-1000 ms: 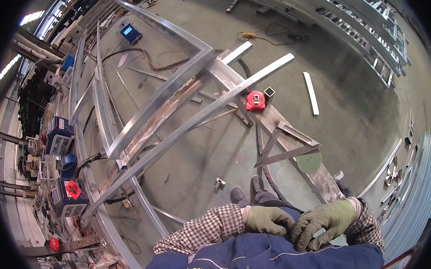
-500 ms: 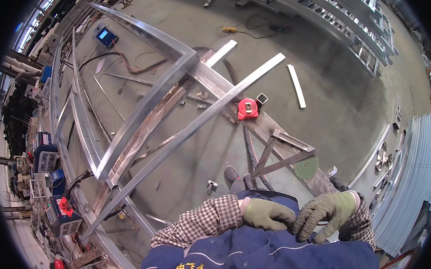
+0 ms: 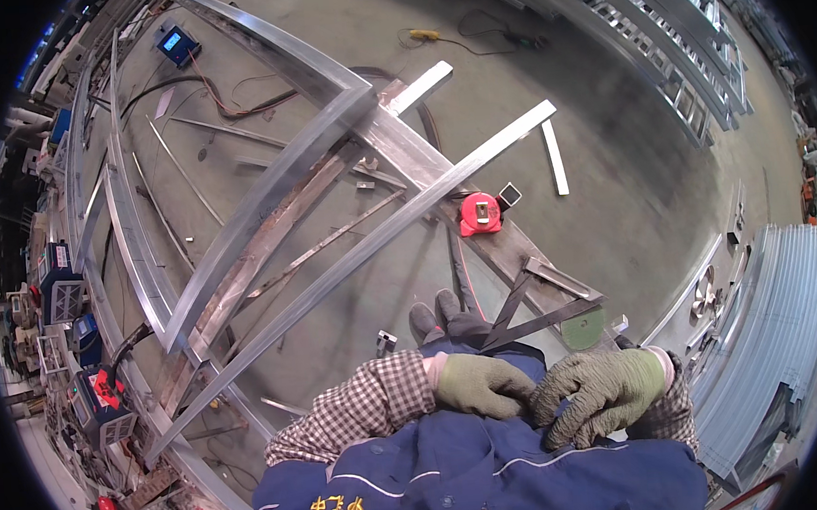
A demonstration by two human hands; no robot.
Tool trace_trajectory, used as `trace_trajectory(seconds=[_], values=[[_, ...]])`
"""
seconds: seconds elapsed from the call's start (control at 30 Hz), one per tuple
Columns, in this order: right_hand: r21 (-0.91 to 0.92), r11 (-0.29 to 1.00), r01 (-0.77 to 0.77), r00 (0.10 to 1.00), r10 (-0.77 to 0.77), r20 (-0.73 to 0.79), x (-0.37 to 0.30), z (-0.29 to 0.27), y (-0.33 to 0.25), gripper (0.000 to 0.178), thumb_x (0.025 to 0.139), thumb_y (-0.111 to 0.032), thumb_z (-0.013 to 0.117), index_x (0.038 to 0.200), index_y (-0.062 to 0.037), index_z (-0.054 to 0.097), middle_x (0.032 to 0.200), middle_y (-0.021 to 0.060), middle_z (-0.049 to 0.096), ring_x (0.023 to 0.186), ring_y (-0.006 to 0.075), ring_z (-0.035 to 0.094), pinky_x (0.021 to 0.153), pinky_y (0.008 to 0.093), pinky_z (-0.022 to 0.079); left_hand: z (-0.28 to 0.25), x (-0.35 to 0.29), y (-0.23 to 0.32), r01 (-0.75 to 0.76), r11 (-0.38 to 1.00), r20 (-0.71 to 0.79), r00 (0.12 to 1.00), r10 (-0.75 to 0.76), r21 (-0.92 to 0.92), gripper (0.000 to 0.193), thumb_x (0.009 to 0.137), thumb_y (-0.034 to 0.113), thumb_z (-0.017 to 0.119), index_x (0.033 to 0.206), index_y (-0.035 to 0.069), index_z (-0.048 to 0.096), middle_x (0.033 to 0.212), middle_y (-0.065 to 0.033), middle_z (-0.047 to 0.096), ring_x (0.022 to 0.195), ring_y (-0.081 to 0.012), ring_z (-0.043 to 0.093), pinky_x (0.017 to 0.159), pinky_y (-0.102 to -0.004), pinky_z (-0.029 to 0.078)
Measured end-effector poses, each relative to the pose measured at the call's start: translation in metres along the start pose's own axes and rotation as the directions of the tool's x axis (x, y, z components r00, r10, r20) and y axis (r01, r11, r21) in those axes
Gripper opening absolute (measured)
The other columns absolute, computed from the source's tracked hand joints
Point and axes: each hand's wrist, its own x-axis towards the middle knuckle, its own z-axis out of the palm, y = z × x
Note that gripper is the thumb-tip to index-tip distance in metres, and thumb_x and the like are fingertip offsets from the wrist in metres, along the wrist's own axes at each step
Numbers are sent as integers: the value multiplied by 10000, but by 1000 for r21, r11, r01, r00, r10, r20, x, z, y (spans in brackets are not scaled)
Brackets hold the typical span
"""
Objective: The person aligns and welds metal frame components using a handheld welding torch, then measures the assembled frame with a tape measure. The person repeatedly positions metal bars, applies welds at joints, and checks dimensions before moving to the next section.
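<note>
Down at the lower edge, both gloved hands brought together against the blue work jacket: left hand in an olive knit glove, curled, fingertips pinching at the jacket fabric; right hand in a grey-green glove, fingers spread and bent, pressed onto the cloth, its fingertips touching the left hand's. Checked shirt cuffs at both wrists. Yellow embroidered characters low on the jacket, left of its zip. Beyond the jacket, a steel frame of long square tubes laid across the concrete floor, bright and bare. Resting on that frame, up and slightly right of the jacket, a red tape measure. Left of the jacket, along the frame's far-left side, blue welding machines, one with red fittings.
</note>
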Motion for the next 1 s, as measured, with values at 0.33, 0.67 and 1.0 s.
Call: trace_trajectory(seconds=[0.33, 0.67, 1.0], values=[[237, 970, -58, 997, 46, 57, -25, -31, 22, 359, 1004, -98, 833, 1334, 12, 745, 1449, 225, 667, 1354, 385, 645, 1132, 463, 515, -104, -2, 59, 723, 5, -530, 501, 685, 690, 777, 851, 343, 918, 1544, 139, 632, 1456, -145, 675, 1373, -332, 644, 1176, -442, 516], [-164, 216, -962, 244, 423, -873, -77, -52, 101, 481, 999, -383, 718, 1400, -119, 696, 1323, 171, 739, 1210, 408, 707, 1021, 521, 578, -153, 5, 55, 814, -92, -669, 530, 521, 574, 882, 830, 283, 911, 1624, 191, 538, 1496, -84, 622, 1401, -316, 596, 1208, -478, 484], [-72, 259, -963, 154, 312, -938, -75, -60, 130, 411, 1044, -422, 695, 1351, -150, 730, 1259, 151, 774, 1159, 387, 742, 994, 494, 593, -62, -59, 31, 675, 550, -765, 34, 643, 491, 769, 853, 241, 952, 1522, 54, 621, 1371, -144, 641, 1188, -262, 688, 1003, -401, 592]])
